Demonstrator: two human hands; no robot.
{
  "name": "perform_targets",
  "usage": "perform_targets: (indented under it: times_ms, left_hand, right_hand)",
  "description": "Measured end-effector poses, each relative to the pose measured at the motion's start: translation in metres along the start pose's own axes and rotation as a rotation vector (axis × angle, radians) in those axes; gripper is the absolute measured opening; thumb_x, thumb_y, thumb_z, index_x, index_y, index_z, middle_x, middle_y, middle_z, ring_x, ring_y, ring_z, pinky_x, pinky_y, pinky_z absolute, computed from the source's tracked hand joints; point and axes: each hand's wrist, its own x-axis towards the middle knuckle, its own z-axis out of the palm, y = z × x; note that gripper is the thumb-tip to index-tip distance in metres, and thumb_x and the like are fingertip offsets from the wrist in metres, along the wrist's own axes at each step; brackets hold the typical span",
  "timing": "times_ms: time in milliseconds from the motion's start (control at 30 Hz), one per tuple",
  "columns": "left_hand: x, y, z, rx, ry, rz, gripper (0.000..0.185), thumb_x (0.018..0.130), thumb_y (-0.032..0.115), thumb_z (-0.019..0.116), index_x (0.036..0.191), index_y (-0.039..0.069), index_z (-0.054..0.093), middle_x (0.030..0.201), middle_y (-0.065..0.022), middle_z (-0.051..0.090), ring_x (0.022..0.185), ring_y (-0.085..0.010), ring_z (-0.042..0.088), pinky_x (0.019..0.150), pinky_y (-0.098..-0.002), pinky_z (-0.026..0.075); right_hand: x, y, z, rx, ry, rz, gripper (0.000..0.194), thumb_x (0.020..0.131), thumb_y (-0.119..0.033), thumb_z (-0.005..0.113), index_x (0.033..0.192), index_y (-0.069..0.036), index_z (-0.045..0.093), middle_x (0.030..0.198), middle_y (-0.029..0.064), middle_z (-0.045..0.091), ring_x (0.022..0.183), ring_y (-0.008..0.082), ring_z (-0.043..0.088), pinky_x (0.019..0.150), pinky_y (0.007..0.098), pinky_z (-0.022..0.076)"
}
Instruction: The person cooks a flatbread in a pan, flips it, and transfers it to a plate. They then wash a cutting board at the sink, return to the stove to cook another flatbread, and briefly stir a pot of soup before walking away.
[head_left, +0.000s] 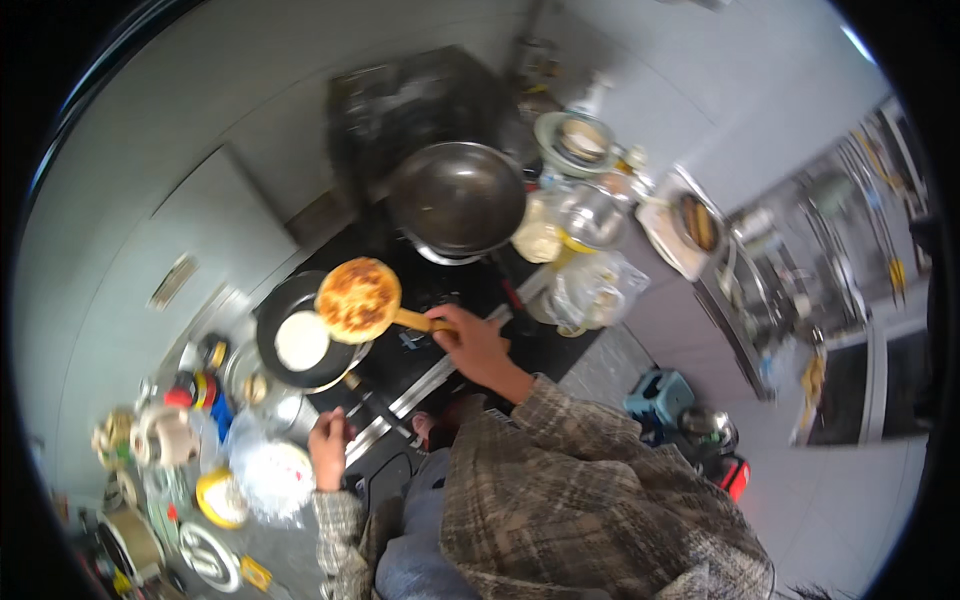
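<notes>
My right hand (474, 346) grips the yellowish handle of a turner (415, 320), whose far end is hidden. A browned flatbread (358, 300) lies at that end, above the edge of a black frying pan (276, 358). In the pan is a pale round of dough (302, 340), partly beside and below the browned one. Near the pan's dark handle (379, 401), my left hand (330, 442) has its fingers curled; whether it holds anything I cannot tell.
A large wok (459, 199) stands on the black hob (442, 289) beyond my right hand. Right of it are a steel bowl (592, 217) and a plastic bag (596, 289). At left, a plastic-covered bowl (274, 480) and a yellow bowl (219, 499) crowd the counter.
</notes>
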Motion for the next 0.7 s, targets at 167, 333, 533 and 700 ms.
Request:
perform_targets:
  times_ms: [167, 333, 533, 700]
  left_hand:
    - [-0.009, 0.011, 0.004, 0.056, -0.014, 0.169, 0.029, 0.105, 0.027, 0.058, 0.087, 0.004, 0.056, 0.069, -0.0001, 0.055, 0.06, -0.0086, 0.051, 0.054, -0.0252, 0.043]
    - [-0.032, 0.034, 0.028, 0.183, 0.108, 0.212, 0.025, 0.104, 0.028, 0.059, 0.094, 0.005, 0.059, 0.077, -0.0004, 0.058, 0.066, -0.0085, 0.052, 0.059, -0.0239, 0.042]
    - [-0.061, 0.074, 0.109, 0.202, 0.137, 0.325, 0.023, 0.104, 0.027, 0.059, 0.101, 0.005, 0.059, 0.084, -0.0009, 0.057, 0.075, -0.0082, 0.054, 0.063, -0.0226, 0.043]
    - [-0.079, 0.103, 0.219, 0.122, 0.078, 0.403, 0.017, 0.104, 0.02, 0.056, 0.106, 0.004, 0.059, 0.087, -0.0015, 0.057, 0.079, -0.0084, 0.054, 0.065, -0.0231, 0.046]
  right_hand:
    - [-0.018, 0.0, -0.029, 0.1, 0.03, 0.051, 0.03, 0.091, -0.01, 0.064, 0.119, -0.02, 0.061, 0.104, -0.0002, 0.07, 0.098, 0.0227, 0.067, 0.089, 0.0463, 0.0342]
    - [-0.024, 0.011, -0.073, 0.107, 0.073, 0.081, 0.03, 0.091, -0.011, 0.064, 0.119, -0.021, 0.06, 0.104, -0.0004, 0.069, 0.098, 0.0225, 0.066, 0.09, 0.0472, 0.0304]
    - [-0.04, 0.046, -0.151, 0.132, 0.136, 0.106, 0.029, 0.092, -0.011, 0.063, 0.118, -0.021, 0.06, 0.103, -0.0005, 0.068, 0.1, 0.0225, 0.065, 0.09, 0.0462, 0.029]
    - [-0.06, 0.1, -0.224, 0.051, 0.203, 0.113, 0.028, 0.091, -0.012, 0.063, 0.118, -0.021, 0.061, 0.103, 0.0009, 0.069, 0.099, 0.0241, 0.066, 0.088, 0.0482, 0.0326]
